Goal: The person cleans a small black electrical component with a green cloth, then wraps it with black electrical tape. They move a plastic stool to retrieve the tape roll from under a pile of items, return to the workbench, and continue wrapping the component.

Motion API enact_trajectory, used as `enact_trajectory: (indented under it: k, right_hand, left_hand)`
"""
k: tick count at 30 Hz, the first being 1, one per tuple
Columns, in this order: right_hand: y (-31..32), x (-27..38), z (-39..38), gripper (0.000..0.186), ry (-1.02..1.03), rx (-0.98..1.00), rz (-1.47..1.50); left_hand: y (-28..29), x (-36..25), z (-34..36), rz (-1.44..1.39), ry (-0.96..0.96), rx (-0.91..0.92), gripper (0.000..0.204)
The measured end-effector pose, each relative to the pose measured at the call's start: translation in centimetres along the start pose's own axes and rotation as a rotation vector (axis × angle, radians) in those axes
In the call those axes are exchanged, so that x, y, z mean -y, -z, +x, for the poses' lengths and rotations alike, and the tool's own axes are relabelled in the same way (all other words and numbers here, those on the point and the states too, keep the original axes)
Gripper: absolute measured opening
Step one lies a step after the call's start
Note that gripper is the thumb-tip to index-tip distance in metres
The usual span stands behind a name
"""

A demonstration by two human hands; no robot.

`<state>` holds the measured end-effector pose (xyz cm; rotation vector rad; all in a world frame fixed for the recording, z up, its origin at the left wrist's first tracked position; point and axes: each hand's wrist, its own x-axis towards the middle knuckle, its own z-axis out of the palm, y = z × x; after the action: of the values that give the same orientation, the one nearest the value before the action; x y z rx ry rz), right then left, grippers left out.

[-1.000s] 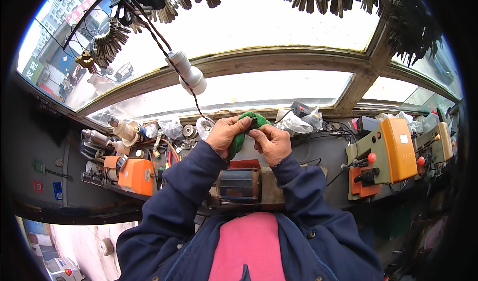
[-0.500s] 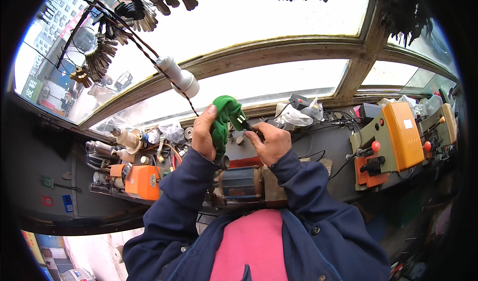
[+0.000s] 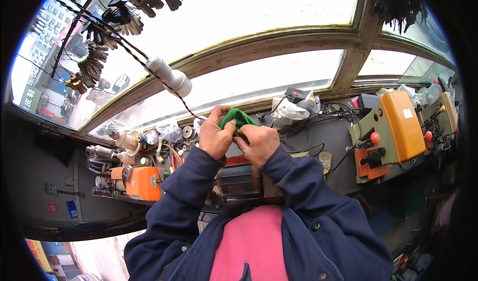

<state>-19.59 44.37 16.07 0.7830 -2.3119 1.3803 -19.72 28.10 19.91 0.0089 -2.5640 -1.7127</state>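
Observation:
A green cloth (image 3: 244, 117) is bunched up between my hands, above the middle of the workbench. Pinched at its left side, it is held by my left hand (image 3: 214, 136), with the fingers curled over the cloth and the thumb on its near face. My right hand (image 3: 260, 144) is closed against the cloth's right side, its fingers and thumb pressed together at the lower edge. Whatever lies inside the folds is hidden. Just below my hands is a dark cylindrical motor (image 3: 239, 180).
Orange-and-grey key machine (image 3: 398, 129) with red knobs stands at right. At left sits a smaller orange machine (image 3: 143, 183). White plastic bags (image 3: 289, 112) and cables lie along the window ledge. A white lamp holder (image 3: 172, 79) hangs on twisted wire ahead; bunches of keys (image 3: 92, 62) hang upper left.
My hands have come together. The cloth, earlier hanging from my left hand, is now gathered between both. The small dark piece with shiny parts at my right fingertips is no longer visible.

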Motion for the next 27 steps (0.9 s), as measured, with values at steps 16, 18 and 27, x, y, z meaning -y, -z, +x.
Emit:
enact_trajectory:
  k: [16,18,27]
  right_hand:
    - [-0.3,-0.3,-0.7,0.015,0.075,0.008,-0.034]
    - [-0.5,-0.3,-0.5,0.016,0.066,-0.012,-0.024]
    - [0.2,0.1,-0.3,0.021,-0.075,0.017,0.006]
  left_hand:
    - [0.7,-0.4,-0.1,0.02,0.057,0.182,0.029]
    - [0.4,-0.1,0.0,-0.009,0.081,0.078,0.032]
    - [3.2,0.6,1.3,-0.667,0.154,-0.188,0.033]
